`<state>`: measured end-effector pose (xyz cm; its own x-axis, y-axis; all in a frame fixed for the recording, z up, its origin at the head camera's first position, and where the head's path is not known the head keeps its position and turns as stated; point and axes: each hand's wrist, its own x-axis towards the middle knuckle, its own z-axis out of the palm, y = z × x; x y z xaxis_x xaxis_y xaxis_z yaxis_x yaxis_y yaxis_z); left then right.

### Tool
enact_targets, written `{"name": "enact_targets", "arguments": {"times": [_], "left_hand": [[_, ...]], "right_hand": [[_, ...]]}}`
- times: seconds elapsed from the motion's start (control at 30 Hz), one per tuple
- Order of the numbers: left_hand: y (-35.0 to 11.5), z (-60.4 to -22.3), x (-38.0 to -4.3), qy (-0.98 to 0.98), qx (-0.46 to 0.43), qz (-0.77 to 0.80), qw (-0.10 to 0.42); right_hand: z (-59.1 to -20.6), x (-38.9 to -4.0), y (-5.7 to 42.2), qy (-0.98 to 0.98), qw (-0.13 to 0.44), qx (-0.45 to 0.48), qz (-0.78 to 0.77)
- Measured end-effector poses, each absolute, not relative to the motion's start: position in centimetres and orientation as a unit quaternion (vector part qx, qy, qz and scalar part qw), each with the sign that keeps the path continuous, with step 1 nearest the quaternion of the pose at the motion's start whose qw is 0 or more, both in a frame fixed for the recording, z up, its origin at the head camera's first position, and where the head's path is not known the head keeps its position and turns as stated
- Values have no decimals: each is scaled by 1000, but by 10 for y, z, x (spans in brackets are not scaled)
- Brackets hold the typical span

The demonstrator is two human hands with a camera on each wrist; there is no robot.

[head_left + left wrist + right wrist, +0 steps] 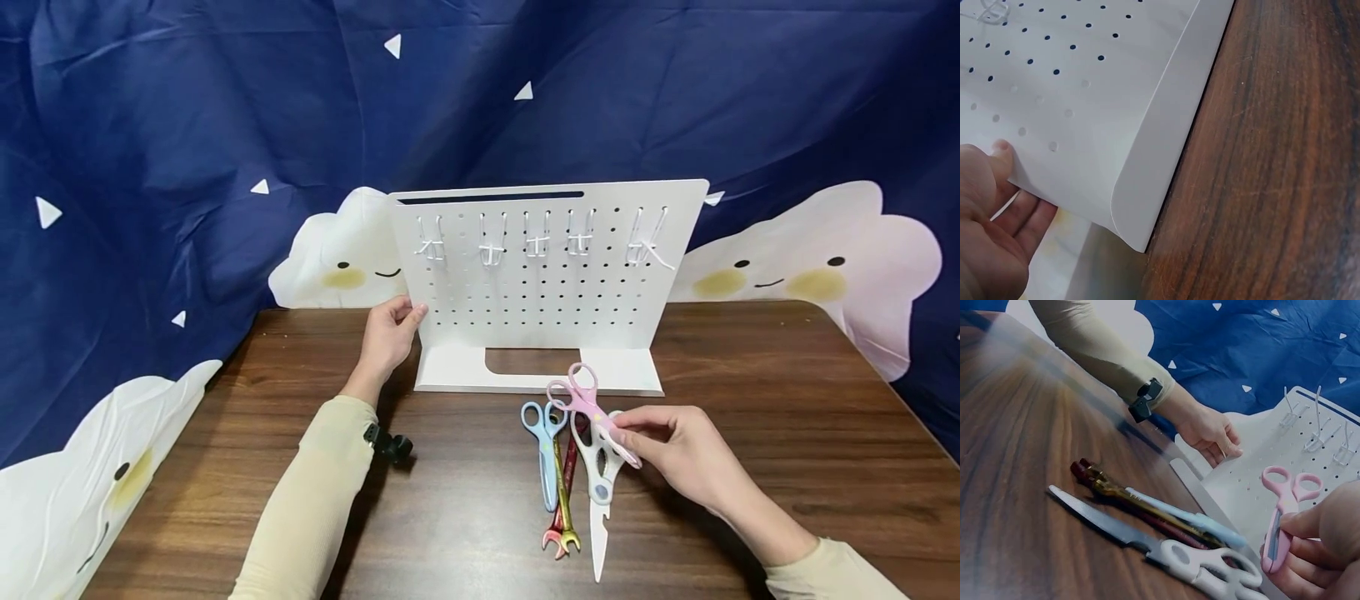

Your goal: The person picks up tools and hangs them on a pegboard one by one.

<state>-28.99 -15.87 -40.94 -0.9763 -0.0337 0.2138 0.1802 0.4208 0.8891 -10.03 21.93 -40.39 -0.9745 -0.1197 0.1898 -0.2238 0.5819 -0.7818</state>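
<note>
My left hand [388, 333] grips the left edge of a white pegboard stand [468, 287], thumb on the front face and fingers behind it, as the left wrist view [988, 206] also shows. In my right hand [686, 450], thumb and fingers pinch pink scissors [1285, 503] by the blade end, handle loops pointing up and toward the board. Below them on the table lie white-handled kitchen scissors [599, 492], partly covered in the head view. Beside those are light-blue scissors [548, 471], a gold wrench [566, 512] and a red wrench [553, 537], the two wrenches overlapping.
Several white wire hooks [537, 242] hang in a row across the board's upper part, with nothing on them. The stand's base [450, 371] rests on a brown wooden table [450, 500]. Behind rises a dark blue curtain [480, 100] with cloud prints.
</note>
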Motion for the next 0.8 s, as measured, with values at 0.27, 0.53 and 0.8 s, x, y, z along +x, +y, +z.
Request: {"name": "enact_targets", "arguments": {"times": [0.27,0.53,0.8], "left_hand": [[-157,-408,-290,-842,-33,-527,113],[-157,-408,-291,-844,-30,-520,127],[-155,-409,-291,-849,-27,-510,137]], "right_hand": [[-393,-116,208,-872,65,109,473],[-385,-127,199,-862,62,117,490],[-379,-138,187,-844,53,126,519]]}}
